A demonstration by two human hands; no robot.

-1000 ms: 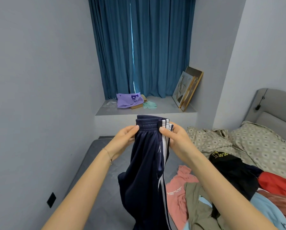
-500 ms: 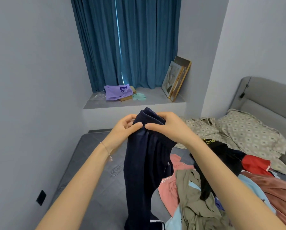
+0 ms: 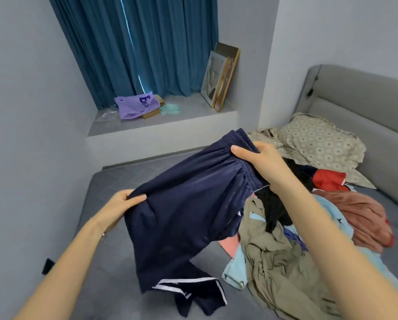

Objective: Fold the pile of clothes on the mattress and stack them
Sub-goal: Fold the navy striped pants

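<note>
So the navy track pants (image 3: 188,204) are dark, slightly shiny fabric with a gathered elastic waistband and white stripes showing down near the leg ends. They're held up in the air over the grey mattress (image 3: 105,262), with the lower legs drooping down and crumpling onto it.

Half a second ago both hands were bunched together at the top and the pants hung straight down. Now the hands have pulled apart. The right hand (image 3: 260,162) grips the waistband up high, and the left hand (image 3: 121,204) has dropped low and out to the left, pinching a fold of fabric between thumb and fingers.

That puts the long axis on a slant. The waistband end points up and right toward the patterned pillow (image 3: 320,139), the cloth runs down-left to the left hand, and the legs fall toward the camera.

Just right of the pants is the pile of clothes (image 3: 285,262), with olive, light blue, pink, black, red and rust pieces. Further back there's a window ledge (image 3: 161,128) with a purple bag (image 3: 133,107), under a teal curtain (image 3: 147,42).
</note>
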